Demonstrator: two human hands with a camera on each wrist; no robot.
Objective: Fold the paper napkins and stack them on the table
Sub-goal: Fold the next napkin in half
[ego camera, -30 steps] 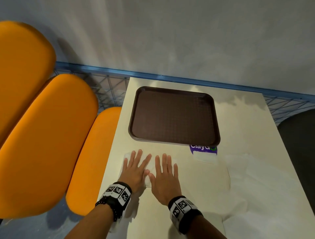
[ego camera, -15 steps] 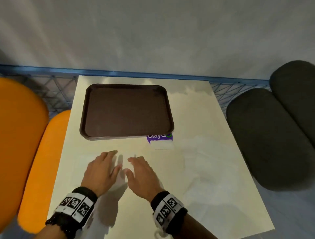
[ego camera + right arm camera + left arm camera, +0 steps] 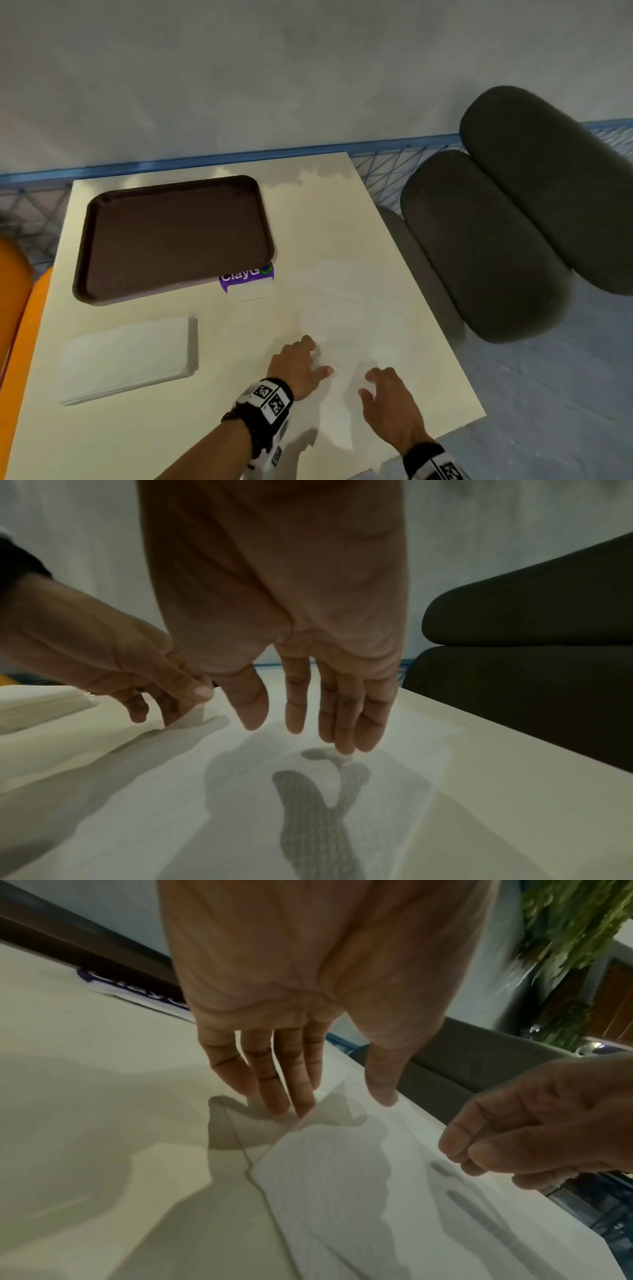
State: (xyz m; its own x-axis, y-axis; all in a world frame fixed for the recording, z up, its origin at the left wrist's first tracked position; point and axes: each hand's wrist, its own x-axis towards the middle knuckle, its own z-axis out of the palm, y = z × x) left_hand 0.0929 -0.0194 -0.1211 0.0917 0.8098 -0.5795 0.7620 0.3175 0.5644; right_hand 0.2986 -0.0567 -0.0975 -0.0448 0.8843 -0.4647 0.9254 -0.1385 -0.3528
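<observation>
Both hands, left hand (image 3: 297, 366) and right hand (image 3: 388, 397), hover with relaxed fingers, holding nothing. Pinch the unfolded napkin (image 3: 359, 315) beneath the fingertips by its near corners, lifting one sheet only.

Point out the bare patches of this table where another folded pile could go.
Free: the cream table nearer than the stack of folded white napkins, and the strip right of the dark brown plastic tray. Crowded: the right side, where the left hand and right hand work unfolded white napkins.

Brown tray (image 3: 171, 236) on cream table (image 3: 120, 442), purple sticker (image 3: 246, 275) at its corner, grey cushions (image 3: 513, 222), orange seat (image 3: 13, 287)
</observation>
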